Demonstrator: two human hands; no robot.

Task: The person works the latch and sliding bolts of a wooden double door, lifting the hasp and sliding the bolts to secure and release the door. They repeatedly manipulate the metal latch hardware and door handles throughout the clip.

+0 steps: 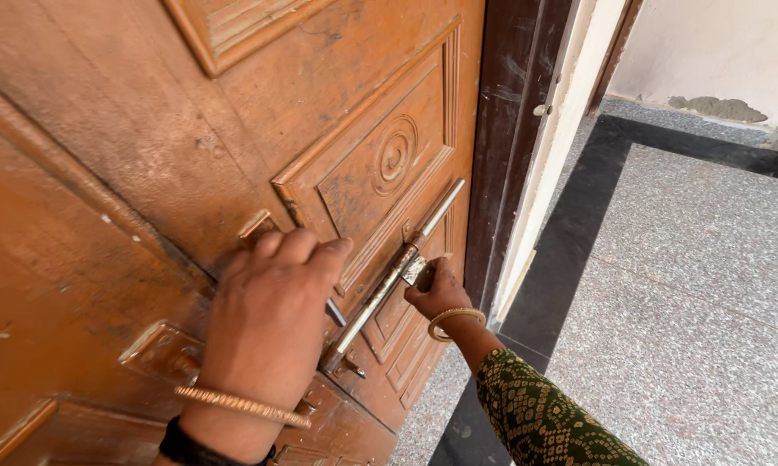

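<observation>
— How many hands are on the door [147, 155]?

— Two. The left hand [268, 319] lies against the wood with its fingers curled over a brass handle [255, 226], closed around it. The right hand [436, 293] reaches in from a green patterned sleeve [540, 418] and pinches the small flat tab on the latch bolt [398, 272] between thumb and fingers.

— And the bolt itself?

— One long, round metal rod, silvery and worn, running slantwise across the lower door panel, just beside the door's edge and the dark frame [510, 147]. It sits between the two hands, its lower end close under the left palm.

— Any jewellery?

— Three bands that I can count: a gold bangle [456, 319] on the right wrist, a thin ridged gold one [242, 406] on the left, and a black band [203, 449] below that.

— What is the door like?

— Orange-brown wood, scuffed and dusty, with raised rectangular panels and one carved ring of circles [395, 155]. One brass plate [160, 349] is fixed low down, near the left wrist.

— And the ground?

— Speckled grey stone floor [691, 285] with a black border strip [570, 233].
</observation>
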